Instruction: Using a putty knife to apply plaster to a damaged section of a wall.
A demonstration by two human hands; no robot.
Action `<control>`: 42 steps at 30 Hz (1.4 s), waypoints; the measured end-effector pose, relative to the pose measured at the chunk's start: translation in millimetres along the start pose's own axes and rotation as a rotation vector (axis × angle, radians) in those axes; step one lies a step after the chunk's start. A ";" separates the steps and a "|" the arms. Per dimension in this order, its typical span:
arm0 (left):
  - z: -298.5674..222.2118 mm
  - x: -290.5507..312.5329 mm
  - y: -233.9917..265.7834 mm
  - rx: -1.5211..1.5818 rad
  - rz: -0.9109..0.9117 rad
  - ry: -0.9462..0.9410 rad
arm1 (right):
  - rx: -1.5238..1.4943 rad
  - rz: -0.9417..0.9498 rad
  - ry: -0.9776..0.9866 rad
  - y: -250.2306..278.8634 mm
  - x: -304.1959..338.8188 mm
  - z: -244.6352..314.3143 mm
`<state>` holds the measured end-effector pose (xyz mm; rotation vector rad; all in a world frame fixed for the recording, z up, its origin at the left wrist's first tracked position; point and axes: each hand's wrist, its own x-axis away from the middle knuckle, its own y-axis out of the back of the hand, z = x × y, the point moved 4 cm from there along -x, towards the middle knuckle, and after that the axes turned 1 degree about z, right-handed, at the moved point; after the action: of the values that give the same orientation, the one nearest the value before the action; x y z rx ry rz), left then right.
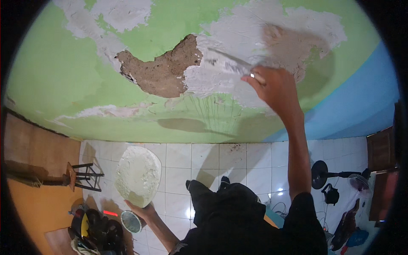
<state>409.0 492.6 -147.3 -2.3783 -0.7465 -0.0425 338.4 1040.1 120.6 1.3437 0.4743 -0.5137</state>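
Observation:
My right hand (274,87) is closed round the handle of a putty knife (231,63). Its wide blade, smeared with white filler, lies at or very near the wall (170,21); whether it touches I cannot tell. Left of the blade, a bare brown patch (157,74) of rough render shows beside spread white filler (238,29). Lower left, my left hand (142,211) grips the near edge of a pale rounded board (138,174) loaded with wet white filler. Its fingers are partly hidden beneath the board.
Below my left hand is a small bucket (132,222). At the left are a stool (85,176) and a heap of dark items (100,229). A standing fan (321,174) and a black kettle (330,194) are at the right, on the white tiled floor (178,163).

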 end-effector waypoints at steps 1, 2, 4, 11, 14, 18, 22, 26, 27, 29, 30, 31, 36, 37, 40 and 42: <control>-1.6 0.9 -7.9 0.003 -0.007 0.002 | 0.001 0.005 0.006 1.1 -8.2 -3.3; -6.0 2.1 -19.6 0.023 -0.029 -0.003 | 0.011 -0.011 -0.009 7.5 -15.1 -8.6; -9.0 3.9 -20.4 0.046 -0.057 -0.010 | 0.020 -0.024 -0.017 25.2 -16.4 -14.1; -9.6 5.2 -15.3 -0.002 -0.070 -0.038 | 0.077 -0.091 0.020 83.0 -15.4 16.1; -6.6 13.1 -27.9 -0.014 -0.039 -0.054 | 0.211 0.070 0.154 74.7 -36.0 32.6; -3.0 1.4 -32.2 -0.007 0.000 -0.001 | 0.405 0.107 0.277 79.7 -59.3 37.3; -11.2 15.8 -45.4 -0.011 0.034 -0.071 | 0.481 -0.067 0.360 132.6 -60.2 40.2; -6.9 24.0 -61.6 0.016 0.055 -0.034 | 0.450 -0.008 0.372 144.6 -53.0 46.7; -4.2 26.5 -67.8 0.030 0.069 -0.004 | 0.456 -0.008 0.372 138.3 -53.5 50.8; -5.6 32.5 -75.2 0.024 0.079 0.007 | 0.435 0.224 0.321 105.7 -59.5 55.3; -4.9 36.1 -80.9 0.020 0.101 0.024 | 0.444 0.225 0.317 102.8 -61.3 48.5; -4.3 39.4 -84.5 0.024 0.106 0.031 | 0.410 0.139 0.388 104.3 -63.7 47.3; -17.1 44.7 -85.4 0.010 0.131 0.017 | 0.448 -0.089 0.421 142.9 -49.1 50.0; -16.7 44.1 -82.6 0.017 0.124 0.017 | 0.375 -0.104 0.267 152.5 -39.4 51.1; -18.7 35.4 -73.2 0.081 0.081 0.049 | 0.169 -0.203 0.055 130.7 -15.2 59.1; -25.4 21.3 -78.6 0.056 0.096 0.055 | 0.058 -0.290 -0.020 92.1 -0.8 63.1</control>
<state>389.6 538.5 -78.0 -2.3464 -0.5992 -0.0456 394.8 991.6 203.9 1.3304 0.6463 -0.7839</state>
